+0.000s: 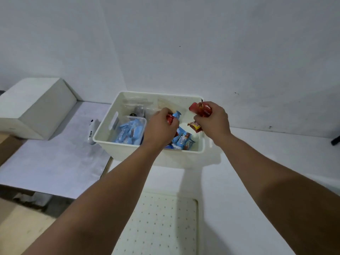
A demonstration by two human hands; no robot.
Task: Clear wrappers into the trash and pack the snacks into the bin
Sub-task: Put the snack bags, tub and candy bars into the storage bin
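A cream plastic bin [147, 149] stands on the white table against the wall. Both of my hands are over it. My left hand [161, 126] grips a blue snack packet [177, 115] together with a red one. My right hand [213, 119] is closed on red snack packets [199, 108], and a small red packet [195, 126] hangs below its fingers. Inside the bin, a clear tub [131, 132] holds several blue packets, and more blue packets [184, 140] lie loose on the bottom. Clear bags sit at the bin's far side.
A perforated cream lid [158, 225] lies flat on the table between my forearms. A white box [35, 107] stands at the left on a lower white surface. A white marker-like object [91, 132] lies beside the bin's left wall. Cardboard shows at the far left.
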